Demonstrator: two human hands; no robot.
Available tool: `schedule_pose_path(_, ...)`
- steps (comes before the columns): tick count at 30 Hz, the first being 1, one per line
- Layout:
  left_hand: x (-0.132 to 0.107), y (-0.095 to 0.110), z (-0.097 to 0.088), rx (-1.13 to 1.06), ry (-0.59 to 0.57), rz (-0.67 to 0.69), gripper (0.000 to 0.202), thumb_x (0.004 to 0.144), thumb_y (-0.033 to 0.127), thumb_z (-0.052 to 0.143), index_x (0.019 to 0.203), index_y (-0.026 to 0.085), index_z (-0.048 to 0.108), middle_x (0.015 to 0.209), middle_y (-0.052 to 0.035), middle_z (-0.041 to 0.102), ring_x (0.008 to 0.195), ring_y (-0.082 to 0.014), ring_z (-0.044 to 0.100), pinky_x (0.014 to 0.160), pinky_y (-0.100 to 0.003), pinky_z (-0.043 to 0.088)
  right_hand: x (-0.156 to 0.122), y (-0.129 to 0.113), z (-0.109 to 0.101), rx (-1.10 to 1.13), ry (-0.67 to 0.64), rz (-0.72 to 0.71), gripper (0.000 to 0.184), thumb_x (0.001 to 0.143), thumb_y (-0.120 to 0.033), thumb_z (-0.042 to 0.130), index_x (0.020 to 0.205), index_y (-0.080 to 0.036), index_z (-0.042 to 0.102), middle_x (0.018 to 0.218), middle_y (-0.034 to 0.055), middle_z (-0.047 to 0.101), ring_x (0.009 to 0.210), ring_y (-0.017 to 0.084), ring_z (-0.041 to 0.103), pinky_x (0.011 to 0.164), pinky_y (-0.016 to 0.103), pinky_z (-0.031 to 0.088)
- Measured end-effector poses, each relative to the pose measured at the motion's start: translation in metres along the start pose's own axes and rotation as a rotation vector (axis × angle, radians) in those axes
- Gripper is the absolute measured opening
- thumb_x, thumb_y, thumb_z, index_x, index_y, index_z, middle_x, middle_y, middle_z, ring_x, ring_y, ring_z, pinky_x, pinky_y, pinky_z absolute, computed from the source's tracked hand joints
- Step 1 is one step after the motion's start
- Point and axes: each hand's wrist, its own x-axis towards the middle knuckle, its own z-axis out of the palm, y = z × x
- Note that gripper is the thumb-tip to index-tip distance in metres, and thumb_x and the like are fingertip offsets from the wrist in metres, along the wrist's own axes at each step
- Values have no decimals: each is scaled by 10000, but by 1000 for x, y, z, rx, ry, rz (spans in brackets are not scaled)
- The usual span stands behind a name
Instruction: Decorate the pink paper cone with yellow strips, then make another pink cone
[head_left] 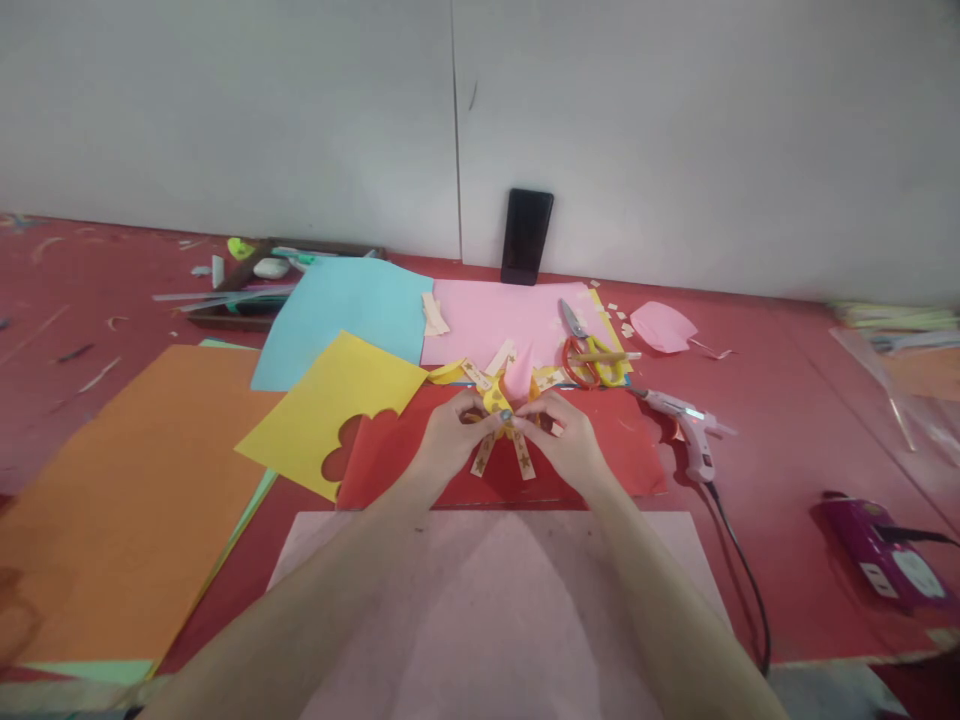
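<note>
Over a red sheet (405, 460), my left hand (452, 438) and my right hand (564, 440) pinch the two sides of a small paper craft (495, 400). The craft is yellow with brown spots and has a pink cone (519, 377) at its top. Cream strips printed with stars (525, 460) stick out around it. A small dark round piece (506, 415) sits between my thumbs. Both hands are closed, and some fingertips are hidden behind the craft. Just beyond my right hand lie scissors (592, 370) with red and yellow handles, on pink paper (487, 310).
A pink glue gun (694, 430) with a cord lies at the right, near a purple power socket box (885, 550). Yellow (322, 410), blue (337, 320) and orange (142, 500) sheets spread leftward. A phone (527, 237) leans against the wall. A tray (240, 315) holds tools.
</note>
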Motion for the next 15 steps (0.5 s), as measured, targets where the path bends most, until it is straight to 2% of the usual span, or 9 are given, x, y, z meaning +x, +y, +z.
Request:
schedule_pose_path(9, 0, 1, 0, 32, -13, 27, 159, 670, 317, 606, 675, 161, 574, 697, 5, 555, 679, -128, 533, 652, -241, 402, -1, 1, -1, -1, -8, -2, 81, 762, -277, 571, 734, -207, 600, 701, -1, 517, 626, 121, 480, 599, 255, 398)
schedule_pose_path(15, 0, 0, 0, -38, 46, -3, 169, 690, 347, 594, 690, 178, 593, 719, 5, 586, 705, -132, 548, 674, -239, 415, -1, 0, 0, -5, -3, -32, 84, 763, -281, 569, 727, -210, 597, 696, -2, 511, 613, 117, 472, 589, 253, 400)
